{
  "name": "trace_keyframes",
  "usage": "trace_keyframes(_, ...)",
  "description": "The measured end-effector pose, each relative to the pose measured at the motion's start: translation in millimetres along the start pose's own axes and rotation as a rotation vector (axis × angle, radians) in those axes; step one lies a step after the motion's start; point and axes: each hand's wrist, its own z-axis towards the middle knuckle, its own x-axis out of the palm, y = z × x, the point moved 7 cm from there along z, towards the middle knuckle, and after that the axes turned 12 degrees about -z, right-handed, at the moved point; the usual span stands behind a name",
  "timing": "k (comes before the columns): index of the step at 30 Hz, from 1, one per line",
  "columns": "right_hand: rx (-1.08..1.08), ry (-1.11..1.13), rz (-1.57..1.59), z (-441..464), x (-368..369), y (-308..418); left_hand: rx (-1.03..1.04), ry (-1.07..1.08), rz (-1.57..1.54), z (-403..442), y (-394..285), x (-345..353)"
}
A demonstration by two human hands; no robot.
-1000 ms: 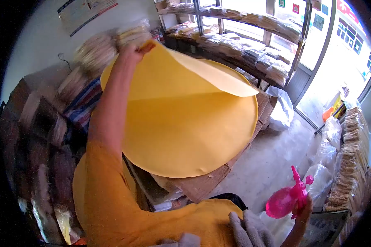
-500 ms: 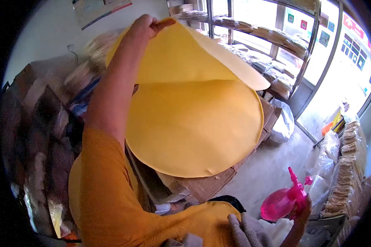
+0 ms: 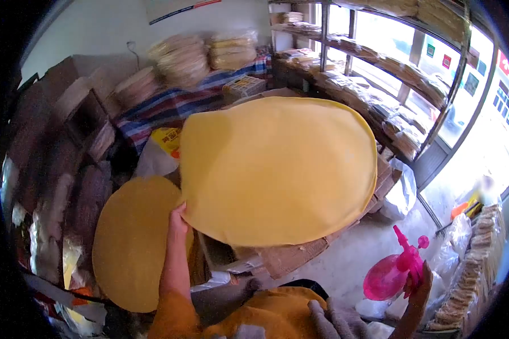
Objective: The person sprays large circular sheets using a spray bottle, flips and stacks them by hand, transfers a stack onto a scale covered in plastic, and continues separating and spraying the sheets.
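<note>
A large round yellow sheet (image 3: 277,169) lies over cardboard (image 3: 300,255) in the middle of the view. My left hand (image 3: 179,217) grips its lower left edge, fingers closed on it. Below and left of that hand is another round yellow sheet (image 3: 136,243), darker in tone. At the lower right my right hand (image 3: 421,282) is wrapped round a translucent pink spray bottle (image 3: 385,278), whose nozzle points up. The bottle is apart from the sheets.
Stacked bundles (image 3: 178,59) stand on striped cloth (image 3: 203,97) at the back left. A shelf rack (image 3: 379,59) with packets runs along the window. A white bag (image 3: 400,192) is on the floor, and a long stack (image 3: 475,265) lines the right side.
My left hand has come down from the raised far edge to the near left. The lifted sheet now lies flatter. The view has shifted, and the pink bottle stays in my right hand.
</note>
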Motion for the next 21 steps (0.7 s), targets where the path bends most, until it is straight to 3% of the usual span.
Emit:
trace_keyframes(4,0.002,0.104,-0.047,14.8,36.4,16.8,0.099,-0.028,0.036,4.2,2.4,-31.9)
trace_keyframes(7,-0.053,0.165,-0.010,6.5,76.3,51.9,0.073,-0.091,0.189,17.2,-53.8,-41.4)
trace_keyframes(10,-0.162,0.059,0.113,7.2,106.5,75.3,0.144,-0.132,0.284,25.8,-135.7,-72.8)
trace_keyframes(12,-0.123,0.258,0.182,11.9,133.5,84.8,0.245,-0.031,0.262,10.7,-182.5,-93.2)
trace_keyframes(13,-0.168,0.200,0.180,8.7,149.0,96.4,0.293,0.020,0.255,7.6,-203.0,-109.2)
trace_keyframes(14,-0.131,0.364,0.214,8.7,170.6,101.0,0.318,-0.043,0.290,5.9,-223.6,-143.6)
trace_keyframes(16,-0.130,0.196,0.172,-7.7,207.6,117.4,0.363,-0.170,0.360,-5.1,-259.8,-217.8)
trace_keyframes(18,-0.211,0.175,0.200,-10.9,248.1,122.8,0.393,-0.289,0.455,-52.7,-296.2,-252.4)
trace_keyframes(21,-0.273,0.281,0.236,1.3,303.9,120.6,0.428,-0.426,0.468,-91.0,-347.9,-372.9)
